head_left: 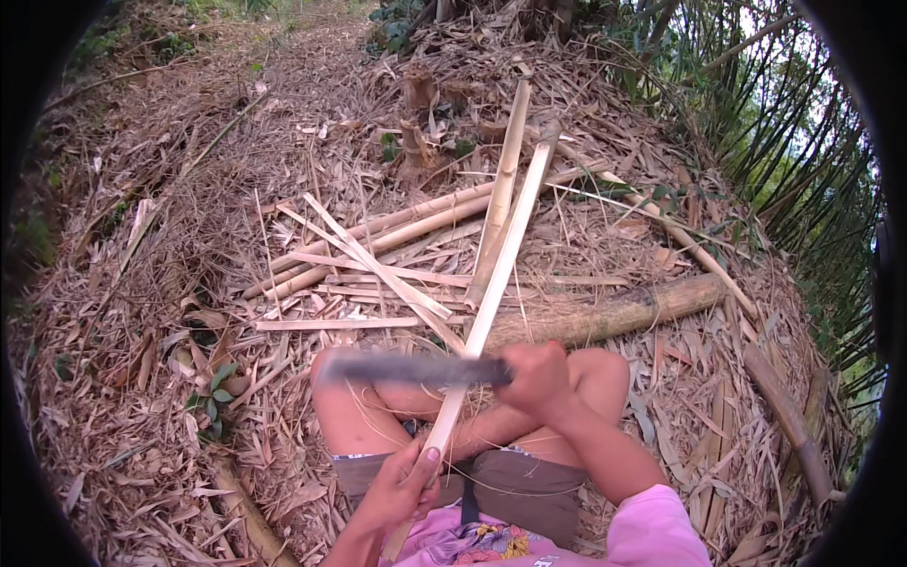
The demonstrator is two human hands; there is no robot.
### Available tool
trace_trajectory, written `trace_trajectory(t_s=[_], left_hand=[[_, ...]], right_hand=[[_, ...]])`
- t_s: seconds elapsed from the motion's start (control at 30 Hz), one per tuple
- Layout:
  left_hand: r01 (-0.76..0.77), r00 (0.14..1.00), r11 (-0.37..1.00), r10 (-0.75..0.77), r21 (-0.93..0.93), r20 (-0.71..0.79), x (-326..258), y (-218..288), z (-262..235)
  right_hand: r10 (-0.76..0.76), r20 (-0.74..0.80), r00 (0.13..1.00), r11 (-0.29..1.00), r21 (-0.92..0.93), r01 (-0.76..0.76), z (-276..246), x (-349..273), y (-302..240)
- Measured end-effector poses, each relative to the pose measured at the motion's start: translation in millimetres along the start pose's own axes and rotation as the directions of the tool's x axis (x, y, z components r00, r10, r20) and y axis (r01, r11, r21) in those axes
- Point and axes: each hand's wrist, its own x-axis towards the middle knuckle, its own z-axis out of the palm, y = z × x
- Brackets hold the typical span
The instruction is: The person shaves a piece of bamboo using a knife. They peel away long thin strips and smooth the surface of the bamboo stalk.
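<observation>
A long split bamboo strip runs from my lap up and away to the right, its pale inner face showing. My left hand is closed around its near end, thumb on top. In my right hand is the dark handle of a large knife. Its blade, smeared by motion, points left and lies across the strip in the picture; whether the edge touches the bamboo I cannot tell. Another half-round bamboo piece lies beneath and beside the strip's far part.
Several thin split strips lie crossed on the ground ahead, over narrow bamboo poles. A thick pole rests beyond my folded legs. Cut stumps stand farther off. Dry leaves cover the ground; bamboo stems rise at right.
</observation>
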Motion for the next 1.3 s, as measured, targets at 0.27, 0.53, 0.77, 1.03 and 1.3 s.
trace_trajectory(t_s=[0.27, 0.53, 0.77, 1.03, 1.3], left_hand=[[0.045, 0.990, 0.996, -0.035, 0.072, -0.138, -5, 6, -9], [-0.113, 0.962, 0.959, 0.171, 0.261, -0.211, -2, -9, -2], [-0.094, 0.966, 0.960, 0.152, 0.265, -0.210, 0, -9, -7], [0.114, 0.982, 0.990, -0.101, 0.077, -0.159, -20, -22, 5], [0.062, 0.976, 0.979, -0.018, 0.194, -0.219, -16, -7, -4]], right_hand=[[0.059, -0.026, 0.998, 0.991, -0.121, -0.062, 9, 6, 27], [-0.063, -0.029, 0.998, 0.996, -0.068, 0.061, 16, -11, -15], [0.086, 0.012, 0.996, 0.995, -0.046, -0.085, 31, -17, 20], [0.507, 0.014, 0.862, 0.856, -0.122, -0.502, 32, 7, 68], [-0.045, 0.033, 0.998, 0.974, -0.220, 0.051, 34, -12, 26]])
